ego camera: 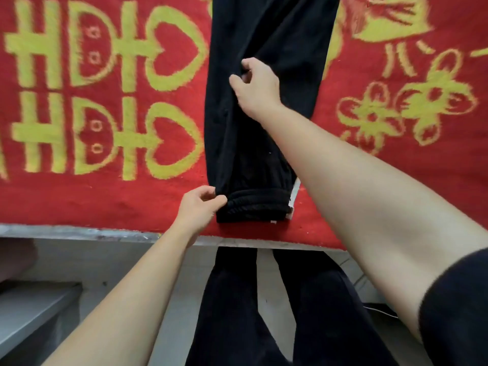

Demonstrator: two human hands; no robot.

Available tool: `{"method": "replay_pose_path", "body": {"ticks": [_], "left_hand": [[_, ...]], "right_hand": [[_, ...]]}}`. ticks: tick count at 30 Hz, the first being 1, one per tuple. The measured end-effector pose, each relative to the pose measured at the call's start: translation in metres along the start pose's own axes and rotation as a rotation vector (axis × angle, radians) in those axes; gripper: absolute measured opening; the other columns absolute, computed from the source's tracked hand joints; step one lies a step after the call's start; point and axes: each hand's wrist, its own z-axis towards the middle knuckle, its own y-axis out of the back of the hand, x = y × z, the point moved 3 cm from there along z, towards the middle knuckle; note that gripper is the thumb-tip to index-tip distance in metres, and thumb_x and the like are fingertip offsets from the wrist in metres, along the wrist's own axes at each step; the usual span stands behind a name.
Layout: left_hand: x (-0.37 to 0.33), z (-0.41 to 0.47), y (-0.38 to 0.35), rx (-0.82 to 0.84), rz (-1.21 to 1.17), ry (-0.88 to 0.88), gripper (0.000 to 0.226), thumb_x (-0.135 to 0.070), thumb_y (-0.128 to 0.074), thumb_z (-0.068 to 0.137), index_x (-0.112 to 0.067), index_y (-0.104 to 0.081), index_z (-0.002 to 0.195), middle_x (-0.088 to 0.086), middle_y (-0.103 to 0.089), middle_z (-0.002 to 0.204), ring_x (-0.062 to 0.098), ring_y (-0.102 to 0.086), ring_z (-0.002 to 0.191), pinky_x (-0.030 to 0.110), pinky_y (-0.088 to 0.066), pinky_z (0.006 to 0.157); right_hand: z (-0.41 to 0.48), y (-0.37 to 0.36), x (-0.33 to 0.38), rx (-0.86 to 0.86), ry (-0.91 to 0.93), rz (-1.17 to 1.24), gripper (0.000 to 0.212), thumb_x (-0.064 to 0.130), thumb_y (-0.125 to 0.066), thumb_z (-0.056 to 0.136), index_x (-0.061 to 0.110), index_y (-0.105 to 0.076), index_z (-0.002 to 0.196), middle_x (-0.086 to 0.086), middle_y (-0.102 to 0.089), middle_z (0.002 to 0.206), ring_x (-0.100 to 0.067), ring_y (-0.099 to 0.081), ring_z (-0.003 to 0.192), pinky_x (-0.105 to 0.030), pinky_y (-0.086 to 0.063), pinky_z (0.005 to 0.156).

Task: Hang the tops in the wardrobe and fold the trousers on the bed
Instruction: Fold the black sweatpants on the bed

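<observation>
Trousers (253, 154), ctr frame: prob. soft, light, floppy (on red cover (105, 202)). L hand (198, 207) pinching ribbed band (253, 207), R hand (256, 85) pinching fabric above; good holds.

She stands at the bed's edge (79, 231), her left hand (196, 210) pinching the waistband corner of the black trousers (264, 35) laid on the red blanket (105, 202), while beyond that grip her right hand (257, 87) pinches cloth mid-leg.
</observation>
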Motion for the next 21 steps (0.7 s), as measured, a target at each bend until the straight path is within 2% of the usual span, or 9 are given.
{"method": "replay_pose_path", "body": {"ticks": [3, 5, 8, 10, 13, 15, 17, 19, 21], "left_hand": [[0.025, 0.019, 0.022, 0.003, 0.054, 0.071, 0.009, -0.011, -0.069, 0.087, -0.019, -0.072, 0.085, -0.005, -0.068, 0.084, 0.008, -0.056, 0.075, 0.027, -0.046, 0.067], [0.037, 0.027, 0.020, 0.111, 0.051, 0.139, 0.005, -0.015, -0.069, 0.090, -0.020, -0.072, 0.087, 0.000, -0.068, 0.090, 0.013, -0.057, 0.083, 0.026, -0.047, 0.065], [0.047, 0.039, 0.015, 0.198, 0.049, 0.212, 0.010, -0.021, -0.070, 0.090, -0.011, -0.071, 0.087, 0.004, -0.070, 0.100, 0.017, -0.064, 0.098, 0.027, -0.051, 0.074], [0.049, 0.045, 0.015, 0.258, 0.059, 0.232, 0.020, -0.023, -0.071, 0.088, -0.005, -0.073, 0.096, 0.001, -0.072, 0.104, 0.017, -0.064, 0.108, 0.029, -0.052, 0.080], [0.050, 0.052, 0.019, 0.329, 0.132, 0.206, 0.006, -0.022, -0.072, 0.087, -0.017, -0.074, 0.084, -0.002, -0.074, 0.092, 0.013, -0.065, 0.087, 0.027, -0.049, 0.073], [0.049, 0.057, 0.017, 0.274, 0.197, 0.151, 0.006, -0.017, -0.075, 0.086, -0.016, -0.070, 0.082, 0.002, -0.070, 0.083, 0.014, -0.059, 0.073, 0.034, -0.050, 0.070], [0.045, 0.060, 0.012, 0.208, 0.242, 0.118, 0.011, -0.012, -0.076, 0.085, -0.007, -0.068, 0.091, 0.007, -0.067, 0.082, 0.019, -0.060, 0.073, 0.041, -0.053, 0.082], [0.040, 0.062, 0.010, 0.184, 0.234, 0.127, 0.025, -0.008, -0.077, 0.083, -0.002, -0.062, 0.102, 0.008, -0.066, 0.081, 0.022, -0.062, 0.075, 0.041, -0.053, 0.086], [0.037, 0.060, 0.011, 0.204, 0.196, 0.153, 0.032, -0.007, -0.078, 0.082, -0.004, -0.058, 0.107, 0.005, -0.066, 0.080, 0.020, -0.062, 0.074, 0.038, -0.053, 0.080]], "right_hand": [[0.004, -0.056, 0.004, 0.140, 0.044, -0.158, 0.043, 0.028, -0.056, 0.100, 0.016, -0.053, 0.141, 0.001, -0.063, 0.126, -0.014, -0.056, 0.119, -0.025, -0.044, 0.100], [0.004, -0.079, -0.003, 0.189, 0.032, -0.275, 0.040, 0.027, -0.052, 0.101, 0.016, -0.054, 0.139, -0.004, -0.058, 0.138, -0.021, -0.048, 0.134, -0.031, -0.040, 0.107], [0.007, -0.089, -0.012, 0.185, -0.010, -0.311, 0.039, 0.031, -0.048, 0.101, 0.020, -0.057, 0.137, -0.001, -0.059, 0.138, -0.020, -0.049, 0.132, -0.029, -0.041, 0.103], [0.008, -0.088, -0.013, 0.179, -0.004, -0.289, 0.039, 0.029, -0.046, 0.100, 0.018, -0.059, 0.136, -0.001, -0.061, 0.137, -0.019, -0.049, 0.132, -0.026, -0.040, 0.105], [0.002, -0.085, -0.014, 0.083, 0.054, -0.263, 0.028, 0.022, -0.047, 0.099, 0.005, -0.064, 0.112, -0.007, -0.066, 0.107, -0.021, -0.057, 0.107, -0.032, -0.044, 0.098], [-0.004, -0.091, -0.018, 0.162, 0.078, -0.363, 0.035, 0.026, -0.048, 0.103, 0.005, -0.058, 0.129, -0.014, -0.062, 0.118, -0.026, -0.055, 0.112, -0.032, -0.041, 0.101], [-0.004, -0.094, -0.020, 0.337, 0.081, -0.460, 0.052, 0.031, -0.047, 0.104, 0.008, -0.039, 0.150, -0.017, -0.053, 0.138, -0.029, -0.051, 0.128, -0.031, -0.036, 0.107], [0.004, -0.084, -0.016, 0.415, 0.046, -0.382, 0.045, 0.033, -0.048, 0.102, 0.013, -0.050, 0.142, -0.010, -0.062, 0.128, -0.027, -0.060, 0.119, -0.030, -0.044, 0.101], [0.008, -0.058, -0.017, 0.299, 0.002, -0.245, 0.029, 0.034, -0.049, 0.100, 0.022, -0.062, 0.123, 0.003, -0.066, 0.109, -0.019, -0.067, 0.100, -0.027, -0.050, 0.089]]}}
